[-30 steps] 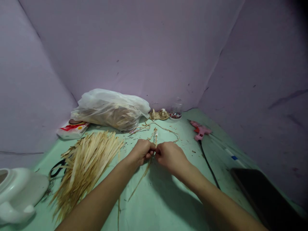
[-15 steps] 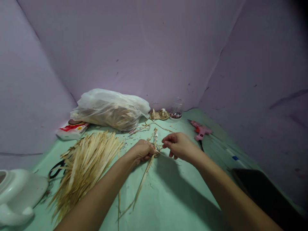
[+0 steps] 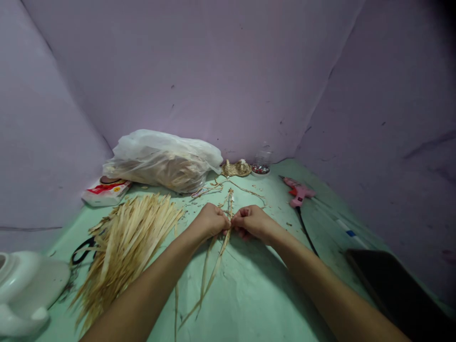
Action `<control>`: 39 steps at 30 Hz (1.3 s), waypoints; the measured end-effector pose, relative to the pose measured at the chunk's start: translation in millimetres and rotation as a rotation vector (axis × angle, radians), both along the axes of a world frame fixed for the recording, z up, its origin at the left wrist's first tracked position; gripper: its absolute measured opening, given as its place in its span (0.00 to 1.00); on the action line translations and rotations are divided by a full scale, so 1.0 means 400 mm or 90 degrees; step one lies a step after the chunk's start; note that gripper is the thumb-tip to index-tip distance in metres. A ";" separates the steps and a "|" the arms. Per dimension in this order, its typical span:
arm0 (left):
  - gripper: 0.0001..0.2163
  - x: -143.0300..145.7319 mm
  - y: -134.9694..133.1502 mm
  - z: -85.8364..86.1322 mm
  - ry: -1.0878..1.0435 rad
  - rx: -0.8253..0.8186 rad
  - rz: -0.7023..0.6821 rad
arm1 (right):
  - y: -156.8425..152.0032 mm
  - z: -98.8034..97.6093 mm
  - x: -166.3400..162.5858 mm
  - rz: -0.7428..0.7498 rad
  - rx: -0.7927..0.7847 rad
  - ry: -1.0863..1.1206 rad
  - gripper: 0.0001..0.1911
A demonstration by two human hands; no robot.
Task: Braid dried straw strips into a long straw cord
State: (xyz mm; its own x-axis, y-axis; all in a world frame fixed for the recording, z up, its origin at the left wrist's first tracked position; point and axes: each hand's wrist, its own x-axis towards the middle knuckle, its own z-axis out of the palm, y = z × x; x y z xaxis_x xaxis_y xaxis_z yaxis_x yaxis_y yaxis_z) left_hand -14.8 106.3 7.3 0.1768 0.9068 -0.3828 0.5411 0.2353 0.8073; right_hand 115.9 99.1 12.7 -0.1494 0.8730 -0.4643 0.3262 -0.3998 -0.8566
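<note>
Both hands meet at a thin braid of straw-coloured fibre strips (image 3: 230,204) lying on the green tabletop. My left hand (image 3: 213,220) is closed, pinching the strips from the left. From the right, my right hand (image 3: 253,221) pinches at the same spot, its fingertips almost touching the left ones. Loose tails of the strips (image 3: 213,273) trail toward me below the hands. The exact crossing of the strips is hidden by my fingers. Left of my arm lies a large bundle of dried flat strips (image 3: 133,251).
Along the back stand a white plastic bag (image 3: 164,161), woven straw pieces (image 3: 237,168) and a clear jar of beads (image 3: 261,167). A pink glue gun (image 3: 299,192) and a dark flat object (image 3: 392,289) lie right. A white ceramic vessel (image 3: 32,289) and a red-white packet (image 3: 107,192) are left.
My right hand has moved left and down, from holding a strip out to the side, to meet my left hand at the braid. The loose tails have shifted slightly.
</note>
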 end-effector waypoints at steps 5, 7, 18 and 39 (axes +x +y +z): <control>0.03 -0.009 -0.018 0.041 0.185 0.108 -0.056 | -0.006 0.006 0.002 0.012 -0.028 0.059 0.06; 0.02 0.002 -0.040 0.064 0.237 0.145 -0.060 | -0.008 0.005 0.003 0.017 -0.024 0.090 0.05; 0.06 0.015 -0.071 0.098 0.230 0.149 -0.116 | -0.006 -0.035 0.000 0.002 0.001 0.146 0.03; 0.04 0.005 -0.013 0.021 -0.151 -0.097 0.025 | -0.031 -0.033 0.017 0.079 0.187 0.053 0.01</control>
